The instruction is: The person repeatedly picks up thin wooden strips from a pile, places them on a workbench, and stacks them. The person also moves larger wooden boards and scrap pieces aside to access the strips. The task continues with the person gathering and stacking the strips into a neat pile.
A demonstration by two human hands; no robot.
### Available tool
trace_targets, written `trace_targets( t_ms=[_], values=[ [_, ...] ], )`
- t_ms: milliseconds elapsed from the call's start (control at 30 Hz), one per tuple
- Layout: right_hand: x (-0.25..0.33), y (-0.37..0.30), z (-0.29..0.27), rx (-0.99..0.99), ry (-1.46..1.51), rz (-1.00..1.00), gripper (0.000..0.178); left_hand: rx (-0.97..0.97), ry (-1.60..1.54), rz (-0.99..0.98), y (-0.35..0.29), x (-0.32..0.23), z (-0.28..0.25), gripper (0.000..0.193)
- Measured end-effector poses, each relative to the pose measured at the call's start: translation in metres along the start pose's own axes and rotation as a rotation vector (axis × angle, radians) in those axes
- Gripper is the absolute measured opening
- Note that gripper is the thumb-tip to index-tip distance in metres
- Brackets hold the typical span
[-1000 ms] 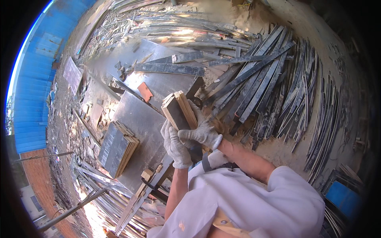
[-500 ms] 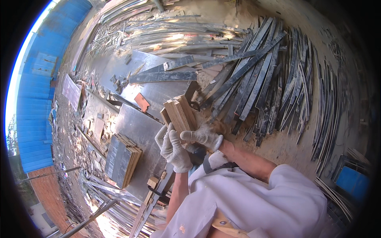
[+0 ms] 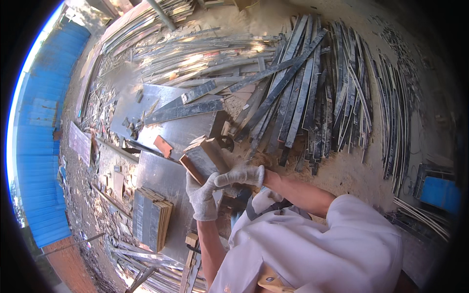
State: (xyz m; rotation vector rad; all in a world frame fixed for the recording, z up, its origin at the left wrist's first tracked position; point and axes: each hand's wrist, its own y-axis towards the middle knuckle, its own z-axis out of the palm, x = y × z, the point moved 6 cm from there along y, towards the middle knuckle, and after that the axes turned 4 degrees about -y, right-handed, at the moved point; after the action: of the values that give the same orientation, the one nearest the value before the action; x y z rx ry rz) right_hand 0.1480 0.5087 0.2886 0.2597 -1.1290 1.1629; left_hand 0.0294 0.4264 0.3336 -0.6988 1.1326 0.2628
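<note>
A small stack of plywood strips [image 3: 207, 155] is held between my two gloved hands above the metal table [image 3: 154, 173]. One dark face and pale cut ends show, and a reddish-brown strip stands at its left side. My left hand [image 3: 202, 198] is closed round the near left part of the stack. My right hand [image 3: 242, 176] grips the near right end, its thumb reaching across to the left glove. Both hands wear pale knitted gloves. The palms and some fingertips are hidden.
A stack of cut plywood pieces [image 3: 152, 219] lies on the table's near left. An orange-red scrap [image 3: 163, 146] and dark boards [image 3: 184, 111] lie farther off. Long strips [image 3: 298, 93] are heaped on the ground. A blue metal wall [image 3: 41, 132] stands at left.
The stack has turned, so a dark broad face shows instead of mainly layered edges. My left fingers have gone from loosely raised to wrapped round it. The whole view has shifted slightly.
</note>
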Motion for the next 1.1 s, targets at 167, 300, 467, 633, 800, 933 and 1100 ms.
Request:
trace_targets(
  t_ms=[167, 300, 467, 633, 800, 933, 1100],
  values=[
    [0.002, -0.012, -0.011, -0.271, -0.243, -0.014, 0.088, -0.016, -0.071, -0.091, -0.005, 0.032, -0.006, 0.036],
    [-0.038, -0.027, -0.026, -0.046, 0.304, 0.106, 0.067, -0.119, -0.084, -0.215, 0.015, 0.092, -0.061, 0.074],
    [-0.082, -0.074, -0.165, -0.462, 0.188, 0.253, 0.054, -0.233, -0.035, -0.308, -0.004, 0.131, -0.109, 0.061],
    [0.185, -0.196, -0.388, -0.972, 0.075, -0.549, 0.070, -0.274, 0.014, -0.266, -0.044, 0.156, -0.159, 0.039],
    [0.139, -0.093, -0.379, -0.809, -0.307, -0.276, 0.070, -0.049, 0.128, -0.287, -0.035, 0.144, -0.161, 0.041],
    [-0.081, 0.017, -0.060, 0.145, -0.683, 0.411, 0.057, 0.100, 0.162, -0.295, -0.055, 0.148, -0.137, 0.042],
    [-0.099, 0.108, 0.017, 0.524, -1.245, 0.798, 0.032, -0.250, 0.239, -0.110, -0.063, 0.181, -0.197, 0.054]
  ],
)
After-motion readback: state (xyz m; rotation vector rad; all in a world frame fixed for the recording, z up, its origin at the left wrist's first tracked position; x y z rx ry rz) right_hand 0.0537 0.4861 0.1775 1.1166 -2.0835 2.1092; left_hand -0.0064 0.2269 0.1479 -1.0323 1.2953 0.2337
